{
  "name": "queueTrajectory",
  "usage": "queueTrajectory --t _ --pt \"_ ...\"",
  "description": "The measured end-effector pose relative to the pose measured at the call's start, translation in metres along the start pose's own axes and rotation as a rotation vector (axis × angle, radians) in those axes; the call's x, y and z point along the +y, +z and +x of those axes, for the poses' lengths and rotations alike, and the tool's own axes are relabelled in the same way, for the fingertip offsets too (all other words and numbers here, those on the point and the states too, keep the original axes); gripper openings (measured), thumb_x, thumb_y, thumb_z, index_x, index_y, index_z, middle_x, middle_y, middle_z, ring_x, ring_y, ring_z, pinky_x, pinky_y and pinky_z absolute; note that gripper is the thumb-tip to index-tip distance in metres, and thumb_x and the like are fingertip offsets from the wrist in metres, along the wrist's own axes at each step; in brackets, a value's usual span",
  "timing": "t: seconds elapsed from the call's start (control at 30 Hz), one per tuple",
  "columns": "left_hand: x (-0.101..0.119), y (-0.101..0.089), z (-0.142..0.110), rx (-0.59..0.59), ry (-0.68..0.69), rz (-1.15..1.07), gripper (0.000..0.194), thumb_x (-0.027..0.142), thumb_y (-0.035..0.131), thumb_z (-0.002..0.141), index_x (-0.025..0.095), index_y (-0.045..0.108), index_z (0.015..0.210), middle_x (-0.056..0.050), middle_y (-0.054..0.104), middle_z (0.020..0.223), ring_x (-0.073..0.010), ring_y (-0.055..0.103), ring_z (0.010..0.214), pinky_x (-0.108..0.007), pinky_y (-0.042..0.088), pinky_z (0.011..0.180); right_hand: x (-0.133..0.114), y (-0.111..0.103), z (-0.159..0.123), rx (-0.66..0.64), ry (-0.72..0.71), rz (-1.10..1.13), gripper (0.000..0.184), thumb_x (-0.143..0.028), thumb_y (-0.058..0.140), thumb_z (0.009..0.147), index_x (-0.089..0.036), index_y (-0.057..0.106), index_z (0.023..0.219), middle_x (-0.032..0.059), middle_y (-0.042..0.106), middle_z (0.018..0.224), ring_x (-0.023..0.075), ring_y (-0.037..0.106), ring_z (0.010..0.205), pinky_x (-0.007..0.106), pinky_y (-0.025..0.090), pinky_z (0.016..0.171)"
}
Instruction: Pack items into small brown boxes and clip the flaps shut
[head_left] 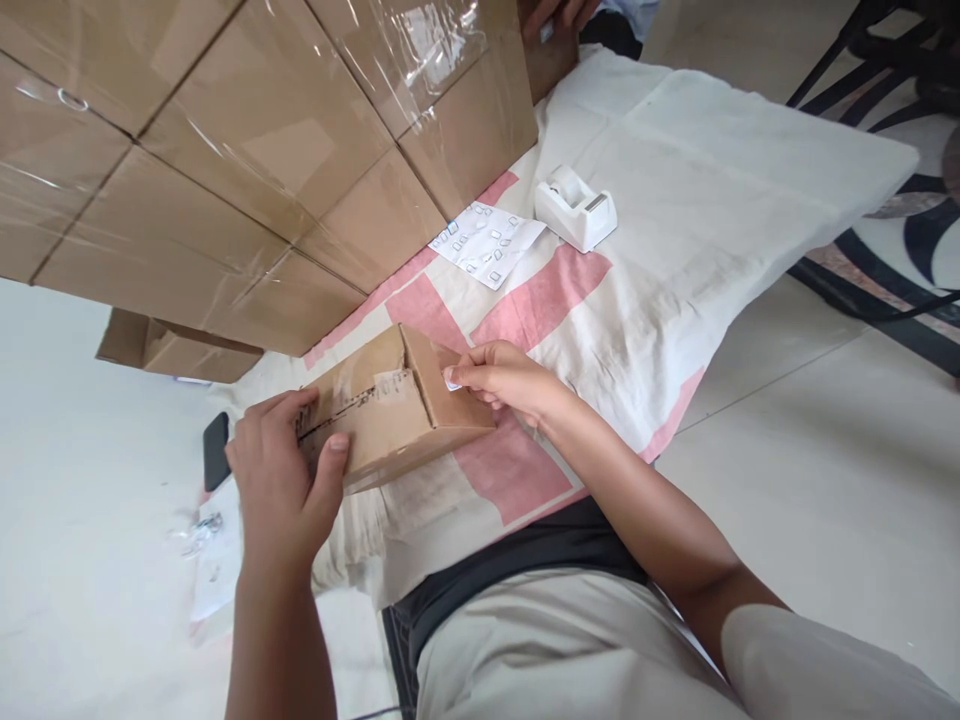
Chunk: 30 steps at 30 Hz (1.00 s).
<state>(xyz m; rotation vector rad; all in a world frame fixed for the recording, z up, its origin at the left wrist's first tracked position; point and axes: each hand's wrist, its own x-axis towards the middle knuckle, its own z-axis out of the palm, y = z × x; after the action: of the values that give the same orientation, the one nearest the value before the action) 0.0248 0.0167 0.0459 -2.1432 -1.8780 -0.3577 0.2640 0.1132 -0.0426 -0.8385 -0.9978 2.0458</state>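
A small cardboard box lies on the cloth-covered table, with clear tape and dark marks along its top seam. My left hand grips its left end, thumb on the near side and fingers over the far side. At the right end, my right hand pinches a small white sticker between thumb and fingertips, against or very close to the box's end face. Beyond the box lies a white sheet with several small outlined labels on it.
A white tape dispenser stands beyond the sheet. Plastic-wrapped cartons are stacked along the far left. An open cardboard box and a dark phone lie at the left. Another person's hand shows at the top.
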Motion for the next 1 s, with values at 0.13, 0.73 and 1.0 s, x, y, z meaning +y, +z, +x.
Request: queueTrajectory --t 0.13,0.73,1.0 --pt "0.001 -0.001 0.000 0.008 0.008 -0.007 0.050 0.049 0.044 0.098 0.015 0.053 0.134 -0.020 0.058 0.132 -0.0365 0.052 0.125 -0.052 0.036 0.106 0.004 -0.003 0.002 -0.001 0.006 -0.044 0.048 -0.044 0.086 0.073 -0.020 0.046 0.061 -0.0092 0.034 0.047 0.0052 0.027 0.043 0.021 0.016 0.042" --pt "0.002 0.000 0.000 0.021 -0.007 -0.014 0.049 0.051 0.044 0.098 0.017 0.054 0.132 -0.018 0.059 0.132 -0.0364 0.053 0.124 -0.051 0.037 0.106 0.035 0.003 -0.032 0.172 -0.399 -0.144 0.023 -0.032 0.071 0.085 -0.020 0.083 0.101 0.0023 0.072 0.079 0.0133 0.053 0.064 0.026 0.038 0.060" --pt "0.006 0.000 0.001 0.015 -0.005 -0.011 0.049 0.050 0.043 0.099 0.015 0.055 0.131 -0.019 0.059 0.131 -0.0371 0.053 0.121 -0.053 0.038 0.105 0.034 0.006 -0.031 0.125 -0.367 -0.216 0.040 -0.036 0.065 0.094 -0.019 0.074 0.129 0.0052 0.078 0.108 0.0190 0.067 0.082 0.029 0.050 0.073"
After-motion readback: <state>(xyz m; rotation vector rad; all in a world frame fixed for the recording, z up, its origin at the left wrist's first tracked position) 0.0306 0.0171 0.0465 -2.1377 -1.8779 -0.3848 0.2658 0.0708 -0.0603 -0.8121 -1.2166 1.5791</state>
